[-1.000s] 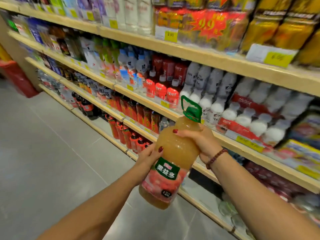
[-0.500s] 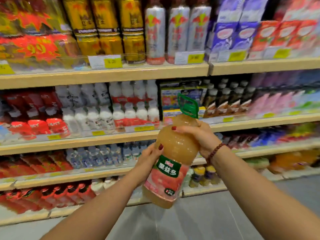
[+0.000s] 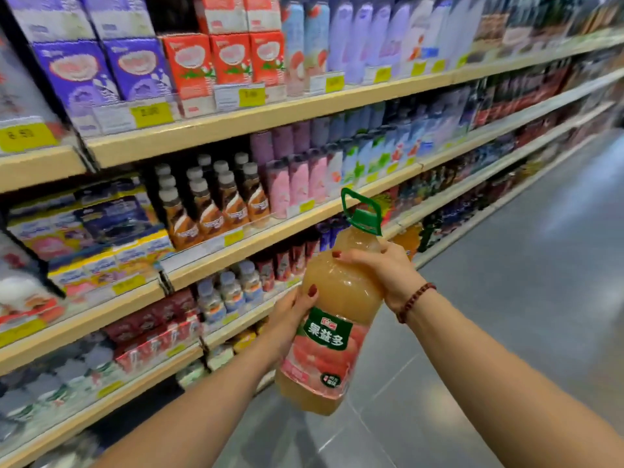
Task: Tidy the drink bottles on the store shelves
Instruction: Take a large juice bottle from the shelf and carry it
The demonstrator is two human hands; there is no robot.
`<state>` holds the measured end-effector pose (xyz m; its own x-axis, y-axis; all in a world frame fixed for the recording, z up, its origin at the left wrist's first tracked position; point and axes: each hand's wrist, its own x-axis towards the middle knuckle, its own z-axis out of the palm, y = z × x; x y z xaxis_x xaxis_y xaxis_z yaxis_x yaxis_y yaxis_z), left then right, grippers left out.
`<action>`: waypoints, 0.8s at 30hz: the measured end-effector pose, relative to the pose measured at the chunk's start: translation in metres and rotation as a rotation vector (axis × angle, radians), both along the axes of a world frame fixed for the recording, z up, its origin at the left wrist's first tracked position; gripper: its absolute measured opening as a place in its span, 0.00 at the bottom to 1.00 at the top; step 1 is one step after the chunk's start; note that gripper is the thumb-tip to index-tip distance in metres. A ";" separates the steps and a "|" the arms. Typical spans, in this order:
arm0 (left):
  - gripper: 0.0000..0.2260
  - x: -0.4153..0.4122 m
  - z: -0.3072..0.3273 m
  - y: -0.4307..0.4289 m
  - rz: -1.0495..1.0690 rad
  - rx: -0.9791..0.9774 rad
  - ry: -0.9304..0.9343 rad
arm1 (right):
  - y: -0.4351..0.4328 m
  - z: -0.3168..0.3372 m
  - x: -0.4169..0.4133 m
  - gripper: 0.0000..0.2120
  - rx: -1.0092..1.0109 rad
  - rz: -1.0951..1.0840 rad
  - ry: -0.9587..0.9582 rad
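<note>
Fingers (image 3: 347,259) of the right hand (image 3: 385,270) curl over the shoulder of the juice bottle (image 3: 342,298), below its green cap (image 3: 364,220); the left hand (image 3: 290,317) grips the labelled side. Both forearms reach forward. Bottle hangs tilted over the aisle (image 3: 526,298), unshelved; placing it on the shelves (image 3: 270,116), far left, appears outstanding.

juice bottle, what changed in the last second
Only the view moved: it swung right along the shelves and now faces purple and red cartons. The juice bottle stayed tilted, green cap up, left hand at its label, right hand round its shoulder. Nothing was taken up or let go.
</note>
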<state>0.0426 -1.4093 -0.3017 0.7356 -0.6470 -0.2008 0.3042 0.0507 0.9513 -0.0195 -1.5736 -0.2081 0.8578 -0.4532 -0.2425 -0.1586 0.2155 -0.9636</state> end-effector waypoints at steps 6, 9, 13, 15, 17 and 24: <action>0.20 -0.008 -0.003 -0.100 -0.189 0.007 0.035 | -0.089 -0.003 -0.030 0.16 0.020 -0.160 0.002; 0.21 -0.003 -0.006 -0.142 -0.263 0.018 0.021 | -0.124 -0.006 -0.037 0.16 0.036 -0.254 0.009; 0.26 0.015 -0.012 -0.198 -0.365 0.045 -0.002 | -0.169 -0.012 -0.033 0.18 0.057 -0.368 -0.001; 0.23 0.028 -0.014 -0.227 -0.415 0.056 -0.021 | -0.193 -0.015 -0.025 0.17 0.051 -0.409 0.006; 0.23 0.043 -0.017 -0.256 -0.436 0.070 -0.026 | -0.218 -0.016 -0.014 0.16 0.044 -0.443 0.019; 0.25 0.092 -0.015 -0.357 -0.580 0.118 -0.115 | -0.303 -0.020 0.019 0.18 0.067 -0.579 0.024</action>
<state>0.1345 -1.7661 -0.3168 0.2905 -0.9274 -0.2356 0.1450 -0.2007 0.9689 -0.0003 -1.8768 -0.2285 0.4688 -0.8297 -0.3031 -0.0186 0.3337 -0.9425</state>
